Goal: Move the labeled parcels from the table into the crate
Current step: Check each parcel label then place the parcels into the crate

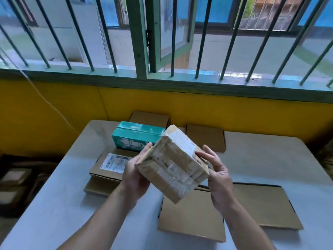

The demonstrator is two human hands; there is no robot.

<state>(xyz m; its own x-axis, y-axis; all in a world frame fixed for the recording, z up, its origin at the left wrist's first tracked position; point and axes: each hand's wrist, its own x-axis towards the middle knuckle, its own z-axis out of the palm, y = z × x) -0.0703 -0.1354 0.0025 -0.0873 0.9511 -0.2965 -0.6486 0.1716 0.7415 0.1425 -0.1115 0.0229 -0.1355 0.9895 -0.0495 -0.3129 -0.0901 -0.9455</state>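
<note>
The left hand [138,170] gripped the parcel [173,163] from its left side, fingers curled up behind the far face. The right hand [219,177] held the opposite side, fingers hooked over the right edge beside a white label [183,143]. Between the two hands the parcel hung clear of the surface [270,159], tilted, with one corner pointing down toward the person. It was brown cardboard wrapped in clear tape. The label lay on its upper face, its print too blurred to read.

Just beyond the left hand a labeled box [108,168] lay flat toward the left edge of the surface, on top of a lower carton [97,186] that stuck out at its near side. Behind these a teal box [133,136] sat near the far left corner. Two plain brown cartons stood along the far edge: a far carton [149,118] behind the teal box and a middle carton [205,138] to its right. Toward the near edge a near carton [191,217] lay flat below the parcel, with a right carton [266,204] beside it; whether they overlapped could not be told.

Past the far edge rose a yellow wall [216,109] under a barred window [140,42]. Left of the surface and lower down stood a dark container [16,181] with pale shapes inside, too blurred to make out.
</note>
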